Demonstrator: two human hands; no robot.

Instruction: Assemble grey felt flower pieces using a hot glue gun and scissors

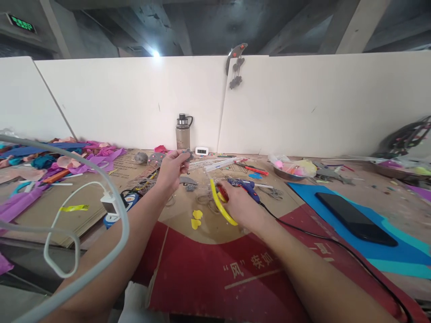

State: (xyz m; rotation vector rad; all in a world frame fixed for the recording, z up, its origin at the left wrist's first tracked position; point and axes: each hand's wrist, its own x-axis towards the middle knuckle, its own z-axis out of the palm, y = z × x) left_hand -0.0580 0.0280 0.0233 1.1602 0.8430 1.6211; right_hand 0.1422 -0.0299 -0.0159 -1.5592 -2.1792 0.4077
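Observation:
My left hand (173,170) is raised above the cardboard, thumb and fingers pinched on a small grey fuzzy piece (188,154). My right hand (235,199) is closed around a tool with a curved yellow handle (217,204) and a red part; its far end is blurred, and I cannot tell its exact kind. Two yellow cut-out pieces (196,219) lie on the board below the hands. Between the hands are grey pieces (188,181) and loops of grey cord (204,198). Just past my right hand lies a blue glue gun (249,190).
A black cable (303,226) runs rightward to the front edge. A phone (355,219) lies on blue sheets at right. Behind stand a bottle (182,134) and a small digital clock (202,151). White cables (123,211) hang close at left, near coloured scraps (43,161).

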